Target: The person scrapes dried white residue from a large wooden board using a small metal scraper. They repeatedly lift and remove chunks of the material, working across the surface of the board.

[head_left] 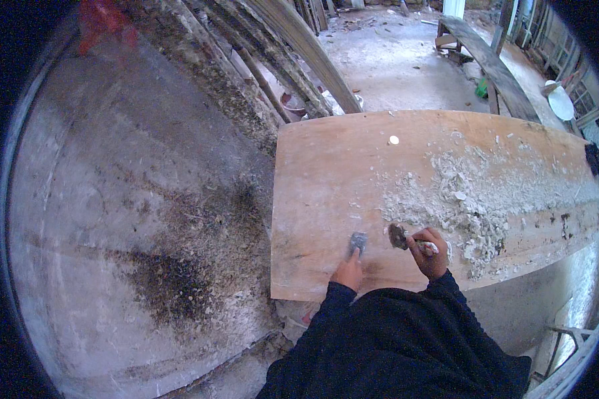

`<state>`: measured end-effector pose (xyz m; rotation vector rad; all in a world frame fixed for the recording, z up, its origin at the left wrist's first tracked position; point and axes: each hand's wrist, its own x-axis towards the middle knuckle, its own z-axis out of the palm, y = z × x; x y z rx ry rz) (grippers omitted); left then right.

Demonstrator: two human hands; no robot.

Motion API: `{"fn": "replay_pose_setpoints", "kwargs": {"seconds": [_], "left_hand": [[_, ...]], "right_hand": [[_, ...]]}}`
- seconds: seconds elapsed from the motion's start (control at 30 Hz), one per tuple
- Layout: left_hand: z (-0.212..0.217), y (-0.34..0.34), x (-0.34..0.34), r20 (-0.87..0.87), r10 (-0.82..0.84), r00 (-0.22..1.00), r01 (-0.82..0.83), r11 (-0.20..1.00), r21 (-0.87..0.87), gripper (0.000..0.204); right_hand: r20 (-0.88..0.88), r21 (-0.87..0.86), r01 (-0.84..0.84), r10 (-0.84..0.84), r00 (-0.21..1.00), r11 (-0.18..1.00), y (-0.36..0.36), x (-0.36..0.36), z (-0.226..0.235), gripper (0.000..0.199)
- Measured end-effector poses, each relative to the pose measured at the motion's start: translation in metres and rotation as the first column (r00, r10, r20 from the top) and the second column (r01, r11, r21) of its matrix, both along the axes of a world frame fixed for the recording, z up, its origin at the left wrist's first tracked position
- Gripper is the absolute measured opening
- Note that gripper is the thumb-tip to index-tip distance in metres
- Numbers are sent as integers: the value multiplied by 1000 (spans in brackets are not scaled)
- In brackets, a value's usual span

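Observation:
My left hand (348,272) is closed on a small grey, roughly rectangular piece (358,241), which lies low over the wooden board (319,186). A little to the right, my right hand (432,256) grips a short tool with a dark brown, rounded end (398,236) and a whitish handle. Its dark end points left, toward the grey piece, and the two are apart. Whether it is a brush or a scraper I cannot tell. Whitish flakes and shavings (462,196) lie heaped on the board beyond and right of my right hand.
A small round white disc (394,139) lies near the board's far edge. Dark cloth (596,161) hangs at its right end. Dirty pale sheeting (80,199) spreads on the left, under weathered planks (246,60). A long narrow bench (492,63) stands farther off.

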<state>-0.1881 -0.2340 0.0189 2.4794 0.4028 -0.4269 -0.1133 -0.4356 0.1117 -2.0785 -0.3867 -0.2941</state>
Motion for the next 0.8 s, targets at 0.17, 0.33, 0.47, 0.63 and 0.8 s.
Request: {"fn": "replay_pose_setpoints", "kwargs": {"seconds": [0.17,0.33,0.47,0.63,0.8], "left_hand": [[15,-7,8,-28,-37,999,35,998,-48,49],[-22,-5,9,65,143,988,-86,839,-538,62],[0,-24,18,-276,275,921,-367,370,-853,70],[-48,-39,13,-144,415,898,-269,261,-927,69],[-139,-27,7,104,345,933,-137,606,-783,50]], "right_hand": [[26,-69,37,-35,999,997,0,5,-6,13],[-245,-194,-186,136,960,963,18,4,-21,14],[-507,-362,-415,197,839,835,39,-2,-45,27],[-571,-290,-443,218,792,848,58,-2,-65,37],[-617,-347,-471,181,766,811,69,9,-67,40]]}}
